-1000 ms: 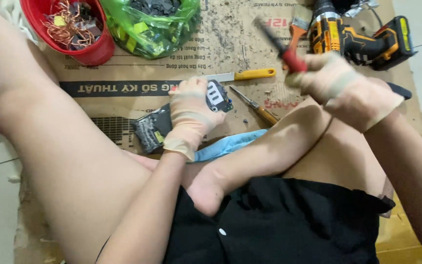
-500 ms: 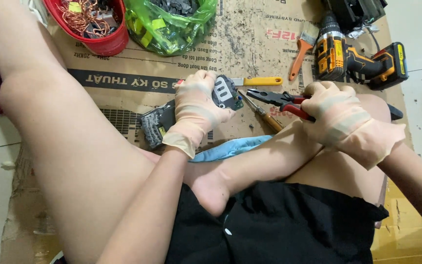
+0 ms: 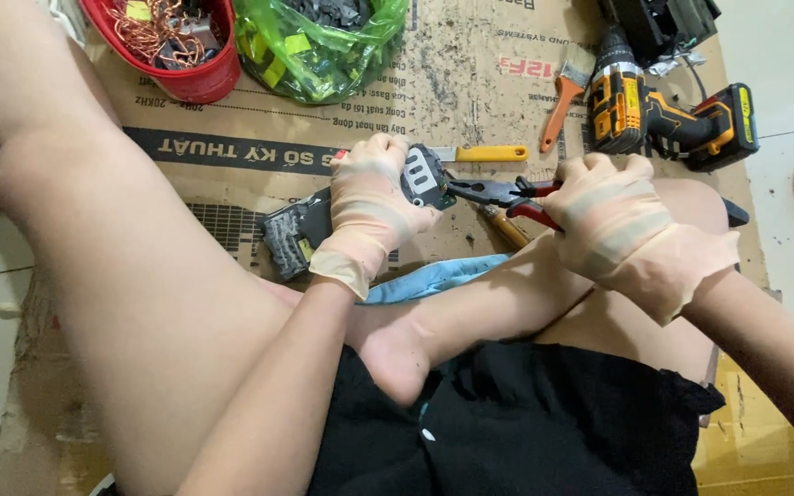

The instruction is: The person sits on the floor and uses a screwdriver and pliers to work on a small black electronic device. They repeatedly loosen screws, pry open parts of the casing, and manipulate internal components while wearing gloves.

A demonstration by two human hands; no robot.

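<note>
The left hand [image 3: 374, 207], in a pale rubber glove, is clenching around a dark grey electrical part [image 3: 319, 228] and pressing it down on the cardboard sheet [image 3: 470, 73] that is covering the floor. The part is lying flat, just in front of the person's crossed legs, and its end with the white and black face is sticking out of the left grip toward the right hand. The right hand [image 3: 613, 220], also gloved, is grasping the red handles of a pair of pliers [image 3: 498, 193]. Compared with a second ago, when the pliers were lifted high above the cardboard, they are now lowered and their dark nose is touching the end of the part; the right hand has come close to the left one. I judge from this that the person is starting to pull or cut something out of the part.

Just beyond the two grips a yellow-handled knife [image 3: 480, 153] is lying on the cardboard, which is carrying a long black printed band and red lettering. Further beyond the left grip, a round red bowl [image 3: 197, 78] with copper wire scraps and a green transparent bag [image 3: 323, 46] of dark pieces are standing side by side. Beyond the right grip, an orange-handled brush [image 3: 564, 92] and a yellow and black cordless drill [image 3: 668, 115] are resting.
</note>
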